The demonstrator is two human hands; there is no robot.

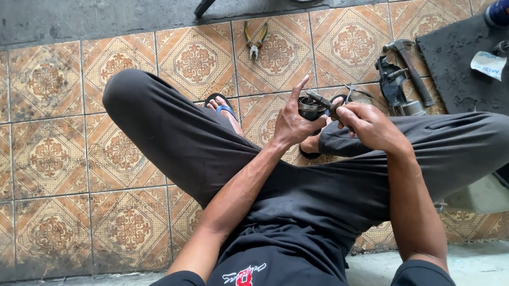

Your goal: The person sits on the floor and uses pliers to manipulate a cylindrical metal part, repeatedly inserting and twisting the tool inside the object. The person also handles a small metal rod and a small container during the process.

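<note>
Left hand (291,125) cups small metal ring (310,108), fingers closed round it. Right hand (369,126) pinches thin tool (323,101) into it. Probably stiff, greasy, slippery; best gripped by rim.

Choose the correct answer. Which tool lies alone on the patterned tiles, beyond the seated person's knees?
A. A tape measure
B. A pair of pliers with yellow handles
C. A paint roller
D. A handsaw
B. The pliers with yellow handles lie by themselves on the tiled floor, well beyond the left hand and right hand, which hold a small dark metal part between them.
</note>
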